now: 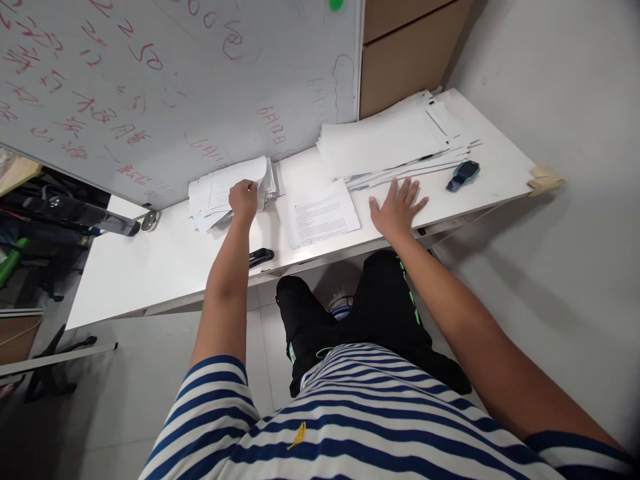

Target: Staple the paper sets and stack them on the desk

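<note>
My left hand (244, 199) is closed in a pinch at the right edge of a loose paper stack (220, 187), where the corner of a top sheet curls up at the fingers. My right hand (399, 210) lies flat on the white table with its fingers spread, holding nothing. Between the two hands rest a few printed sheets (325, 215) covered in lines of text. A black stapler-like object (261, 257), partly hidden by my left forearm, sits at the table's front edge.
A larger pile of paper (385, 143) lies at the back right. Near it is a dark blue-black handheld object (463, 175). A whiteboard (175, 87) with red writing stands behind the white table (130, 267). Brown boxes (407, 60) and a wall (575, 133) bound the right.
</note>
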A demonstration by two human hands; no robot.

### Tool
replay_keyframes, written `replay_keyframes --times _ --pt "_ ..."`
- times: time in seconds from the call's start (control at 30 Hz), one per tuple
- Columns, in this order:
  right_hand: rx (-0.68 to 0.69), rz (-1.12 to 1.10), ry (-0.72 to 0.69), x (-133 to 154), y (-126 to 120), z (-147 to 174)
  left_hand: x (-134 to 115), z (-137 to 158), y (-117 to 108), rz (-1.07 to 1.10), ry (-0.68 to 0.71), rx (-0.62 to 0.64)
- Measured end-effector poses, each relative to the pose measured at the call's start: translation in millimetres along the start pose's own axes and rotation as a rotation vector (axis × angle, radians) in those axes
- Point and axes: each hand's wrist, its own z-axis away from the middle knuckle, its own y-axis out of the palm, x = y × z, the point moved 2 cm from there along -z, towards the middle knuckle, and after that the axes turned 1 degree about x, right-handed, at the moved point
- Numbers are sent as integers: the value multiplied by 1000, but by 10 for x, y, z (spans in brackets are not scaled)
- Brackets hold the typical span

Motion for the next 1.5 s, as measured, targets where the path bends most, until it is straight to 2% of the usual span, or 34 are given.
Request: replay_keyframes --times 0.17,0.23,0.33,0.43,0.47,0.53,0.57,0.6,0.63,0.7,0.8,0.87,0.93,1.0,1.1,1.17,1.27,1.37,1.43,1.5 --pt "-27 7 -11 -20 -4 4 -147 351 -259 167 -20 -145" --pt "-59 -12 -42 -18 -40 14 -325 626 -363 220 11 -188" --pt "-91 -148 -141 48 -173 114 -712 1216 -428 296 128 -186" --pt "-11 -554 -164 175 -354 407 -1104 1907 -324 460 243 -43" --pt "73 -768 -128 217 -399 545 -1210 2124 -259 535 263 29" --pt "354 -1130 -28 289 -444 849 -1373 2500 -119 701 268 154" --pt "477 -1246 -9 311 -460 993 -1430 2655 -54 769 252 201" --pt "543 -1319 24 310 -475 1115 -1475 2787 3 820 243 247" --pt "569 -1364 55 289 -487 1208 -1508 2899 48 856 237 287" --pt "499 -1365 102 196 -508 1307 -1540 3070 105 880 259 354" --pt "361 -1206 94 5 -552 1310 -1486 3196 124 834 349 364" --pt "384 -1067 37 -110 -608 1287 -1359 3176 123 783 350 262" --pt "440 -958 -34 -209 -687 1272 -1171 3078 134 743 248 119" --pt "484 -873 -111 -288 -761 1264 -968 2933 178 743 78 53" --pt "523 -772 -198 -364 -784 1236 -727 2732 291 852 -184 146" --pt "539 -717 -219 -392 -725 1203 -640 2667 357 958 -294 198" --pt "535 -657 -162 -426 -581 1148 -596 2723 432 1067 -379 179" --pt "523 -661 -56 -473 -442 1122 -588 2926 537 1089 -516 145" --pt "522 -690 11 -510 -371 1127 -593 3071 648 1117 -631 237" --pt "527 -725 69 -544 -320 1146 -613 3170 776 1204 -693 454"
